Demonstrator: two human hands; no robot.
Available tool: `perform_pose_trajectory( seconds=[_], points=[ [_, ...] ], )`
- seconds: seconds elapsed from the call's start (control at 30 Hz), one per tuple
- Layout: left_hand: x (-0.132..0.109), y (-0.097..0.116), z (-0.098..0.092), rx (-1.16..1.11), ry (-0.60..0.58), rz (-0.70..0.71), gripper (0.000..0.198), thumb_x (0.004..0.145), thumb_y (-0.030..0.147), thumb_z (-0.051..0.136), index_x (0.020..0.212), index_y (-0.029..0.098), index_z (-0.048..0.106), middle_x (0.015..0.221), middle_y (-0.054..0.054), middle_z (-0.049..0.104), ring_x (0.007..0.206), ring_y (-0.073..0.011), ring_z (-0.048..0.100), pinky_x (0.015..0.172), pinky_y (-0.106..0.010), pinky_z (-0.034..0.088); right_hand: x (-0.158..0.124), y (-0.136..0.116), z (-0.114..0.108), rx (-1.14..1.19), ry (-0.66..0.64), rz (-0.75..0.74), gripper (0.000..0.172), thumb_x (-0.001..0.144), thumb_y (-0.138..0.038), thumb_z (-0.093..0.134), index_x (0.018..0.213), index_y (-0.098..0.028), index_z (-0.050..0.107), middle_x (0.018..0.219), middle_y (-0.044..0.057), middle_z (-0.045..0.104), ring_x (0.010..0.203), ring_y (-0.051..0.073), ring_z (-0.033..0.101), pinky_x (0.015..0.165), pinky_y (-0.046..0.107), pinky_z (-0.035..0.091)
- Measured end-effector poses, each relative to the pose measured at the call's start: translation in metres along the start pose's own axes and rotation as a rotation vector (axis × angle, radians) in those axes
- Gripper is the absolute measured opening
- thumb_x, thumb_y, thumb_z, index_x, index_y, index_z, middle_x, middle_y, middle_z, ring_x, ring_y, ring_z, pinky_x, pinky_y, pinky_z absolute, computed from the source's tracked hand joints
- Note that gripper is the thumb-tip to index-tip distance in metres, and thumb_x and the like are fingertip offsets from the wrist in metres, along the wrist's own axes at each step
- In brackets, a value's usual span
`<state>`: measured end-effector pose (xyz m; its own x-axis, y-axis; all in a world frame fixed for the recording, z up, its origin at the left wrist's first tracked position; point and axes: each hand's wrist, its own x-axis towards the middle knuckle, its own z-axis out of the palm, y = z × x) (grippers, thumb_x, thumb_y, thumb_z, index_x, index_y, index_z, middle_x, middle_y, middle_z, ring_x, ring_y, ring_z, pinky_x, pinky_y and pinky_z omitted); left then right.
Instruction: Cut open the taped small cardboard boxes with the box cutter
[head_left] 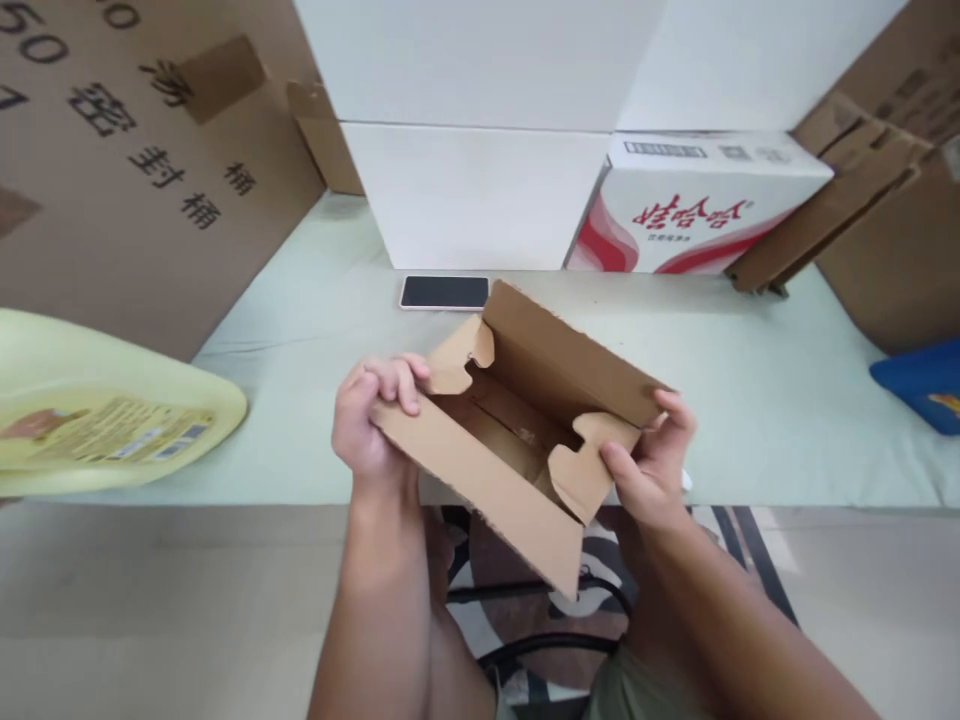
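A brown cardboard box point(525, 402) is held tilted over the front edge of the table, its top facing me with the flaps spread. Inside, the bottom panels show in shadow. Two notched short flaps stick inward at its ends, and two long flaps stand out along the sides. My left hand point(375, 410) grips the left corner, fingers curled over the near long flap. On the right, my right hand point(654, 458) pinches the other end, its thumb by the notched flap and fingers at the far long flap's corner.
A phone point(445, 292) lies on the pale green tabletop point(300, 300) behind the box. White boxes point(487, 195) and a red-and-white carton point(690, 210) stand at the back. Large cardboard boxes point(135, 180) flank the left; a yellow bottle point(112, 400) and blue item point(922, 385) sit at the sides.
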<state>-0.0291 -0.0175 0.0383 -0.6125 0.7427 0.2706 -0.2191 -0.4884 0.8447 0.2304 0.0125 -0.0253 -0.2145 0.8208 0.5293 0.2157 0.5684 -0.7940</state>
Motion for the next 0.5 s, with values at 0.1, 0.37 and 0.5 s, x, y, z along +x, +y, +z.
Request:
perform_pose_trajectory(
  seconds=[0.1,0.37,0.5],
  points=[
    [0.000,-0.009,0.017,-0.029,0.003,-0.037,0.046,0.075,0.047,0.069,0.050,0.021,0.040,0.046,0.002,0.030,0.056,-0.0154,0.043,0.072,-0.032,0.047,0.007,-0.004,-0.006,0.187,0.011,-0.095,0.078,0.091,-0.019,0.061,0.151,-0.047,0.021,0.130,0.004,0.062,0.115,0.023,0.066,0.091,0.044,0.059],
    [-0.001,-0.049,0.036,0.261,-0.018,0.104,0.050,0.086,0.073,0.054,0.099,0.027,0.071,0.103,-0.005,0.067,0.101,-0.0207,0.063,0.100,-0.039,0.047,-0.004,-0.006,-0.027,0.256,-0.170,-0.216,0.029,0.095,-0.032,0.052,0.121,-0.027,0.066,0.128,0.011,0.063,0.128,0.031,0.059,0.114,0.056,0.044],
    [0.003,-0.053,0.025,0.686,-0.357,0.209,0.041,0.084,0.047,0.072,0.123,0.033,0.070,0.144,-0.005,0.053,0.135,-0.0277,0.048,0.117,-0.046,0.035,-0.014,0.000,-0.025,0.301,-0.150,-0.098,0.057,0.093,-0.032,0.059,0.147,-0.031,0.039,0.142,0.012,0.056,0.135,0.029,0.054,0.112,0.054,0.046]
  ],
)
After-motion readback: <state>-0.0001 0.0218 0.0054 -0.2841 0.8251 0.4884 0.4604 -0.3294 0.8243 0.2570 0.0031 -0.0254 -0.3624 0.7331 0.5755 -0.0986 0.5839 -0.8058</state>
